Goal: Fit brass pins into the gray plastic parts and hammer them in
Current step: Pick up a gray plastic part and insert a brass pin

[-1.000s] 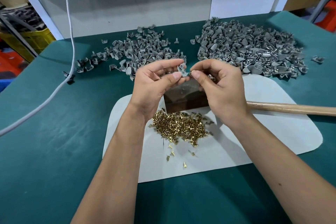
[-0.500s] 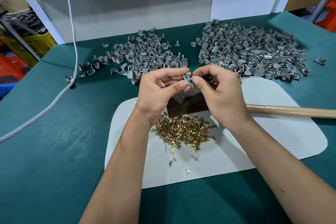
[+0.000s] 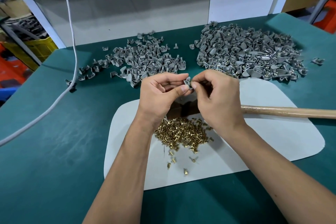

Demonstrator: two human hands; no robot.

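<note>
Together, my left hand [image 3: 160, 94] and right hand [image 3: 216, 96] pinch one gray plastic part [image 3: 187, 84] above the dark block [image 3: 181, 110]; brass pins [image 3: 181, 132] lie heaped on the near white mat [image 3: 272, 142], hammer handle [image 3: 291, 112] at right.
</note>
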